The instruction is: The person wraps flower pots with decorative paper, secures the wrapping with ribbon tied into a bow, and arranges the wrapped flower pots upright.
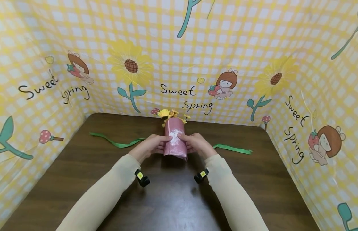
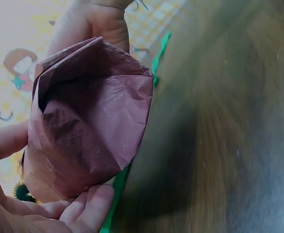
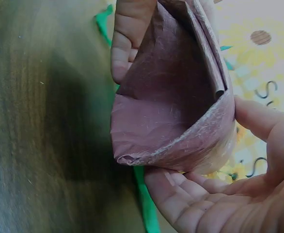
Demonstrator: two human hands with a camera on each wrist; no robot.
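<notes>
A bouquet rolled in pink wrapping paper (image 1: 175, 144) is held between both hands, its yellow flowers (image 1: 163, 113) poking out at the far end. My left hand (image 1: 148, 144) grips the paper's left side, thumb on top and fingers beneath. On the opposite side my right hand (image 1: 199, 144) holds it the same way. Both wrist views look into the open, folded near end of the wrapping paper (image 2: 118, 107); the stems cannot be made out inside. Underneath runs a green ribbon (image 1: 118, 145), its middle hidden by the bouquet and hands. In the right wrist view the ribbon (image 3: 147, 204) passes below the paper.
The dark wooden table (image 1: 167, 205) reaches back to a yellow checked cloth (image 1: 179, 64) with printed flowers and figures, which also rises at both sides. The ribbon's ends lie out to the left and right on the table. A black wrist camera (image 1: 142, 178) sits on each sleeve.
</notes>
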